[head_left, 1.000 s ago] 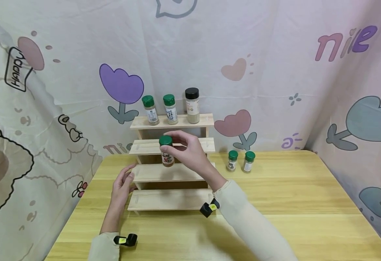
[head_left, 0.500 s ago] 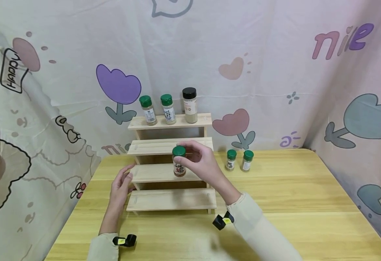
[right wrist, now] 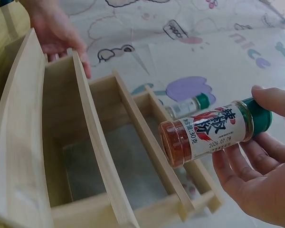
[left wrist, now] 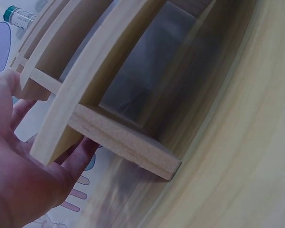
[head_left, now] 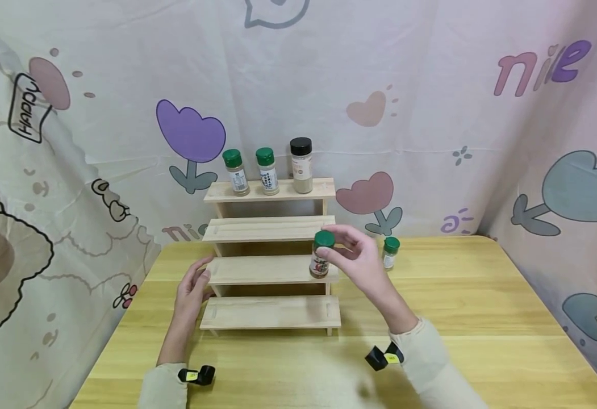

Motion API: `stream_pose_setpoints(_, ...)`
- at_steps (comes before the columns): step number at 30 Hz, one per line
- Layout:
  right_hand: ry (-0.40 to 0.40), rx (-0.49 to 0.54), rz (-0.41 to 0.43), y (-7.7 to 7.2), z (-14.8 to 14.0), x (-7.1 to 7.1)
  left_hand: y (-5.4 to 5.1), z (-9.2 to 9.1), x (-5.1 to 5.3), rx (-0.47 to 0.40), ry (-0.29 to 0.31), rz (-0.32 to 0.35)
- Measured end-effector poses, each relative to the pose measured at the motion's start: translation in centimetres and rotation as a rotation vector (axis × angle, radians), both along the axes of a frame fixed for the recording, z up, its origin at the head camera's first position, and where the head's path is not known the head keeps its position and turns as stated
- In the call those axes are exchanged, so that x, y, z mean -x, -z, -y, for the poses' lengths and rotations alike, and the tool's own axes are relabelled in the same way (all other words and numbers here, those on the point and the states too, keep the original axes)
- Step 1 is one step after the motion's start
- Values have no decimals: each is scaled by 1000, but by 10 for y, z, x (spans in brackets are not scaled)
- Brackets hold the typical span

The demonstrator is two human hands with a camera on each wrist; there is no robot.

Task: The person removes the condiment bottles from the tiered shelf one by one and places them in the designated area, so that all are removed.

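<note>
My right hand (head_left: 357, 258) pinches a green-capped spice jar (head_left: 320, 258) between thumb and fingers, at the right end of the second tier from the bottom. Red-orange powder and a chili-printed label show on this chili powder jar (right wrist: 204, 130) in the right wrist view. Whether its base touches the tier, I cannot tell. At the left side of the four-tier wooden rack (head_left: 270, 313), my left hand (head_left: 190, 295) holds the end of a tier. In the left wrist view the left thumb lies against the rack's edge (left wrist: 61, 111), and the fingers reach behind it.
On the top tier stand two green-capped jars (head_left: 267, 173) (head_left: 236, 173) and a taller black-capped jar (head_left: 301, 167). Another green-capped jar (head_left: 390, 253) stands on the wooden table (head_left: 462, 318), right of the rack. A patterned cloth (head_left: 416, 113) hangs behind the table.
My right hand has carried the chili powder jar rightward and down, from before the second-highest tier. It now covers one of the two jars on the table. The left hand stays put.
</note>
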State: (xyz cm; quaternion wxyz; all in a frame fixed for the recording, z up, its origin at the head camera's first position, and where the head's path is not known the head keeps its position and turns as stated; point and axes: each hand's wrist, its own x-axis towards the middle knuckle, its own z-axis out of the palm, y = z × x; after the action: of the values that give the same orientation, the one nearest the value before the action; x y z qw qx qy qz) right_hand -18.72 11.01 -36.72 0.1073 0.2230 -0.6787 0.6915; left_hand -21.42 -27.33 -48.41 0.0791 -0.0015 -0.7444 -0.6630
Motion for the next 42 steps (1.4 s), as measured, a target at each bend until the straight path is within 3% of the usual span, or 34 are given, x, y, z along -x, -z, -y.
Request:
stream_pose_setpoints(7, 61, -18, 9, 3, -25, -3, 0, 0, 1, 84, -25, -11)
stream_pose_setpoints(26, 208, 43, 38, 16, -85, -10, 0, 0, 0, 85, -34, 4)
stream_pose_setpoints(42, 472, 118, 83, 28, -144, -6, -2, 0, -2, 86, -24, 12)
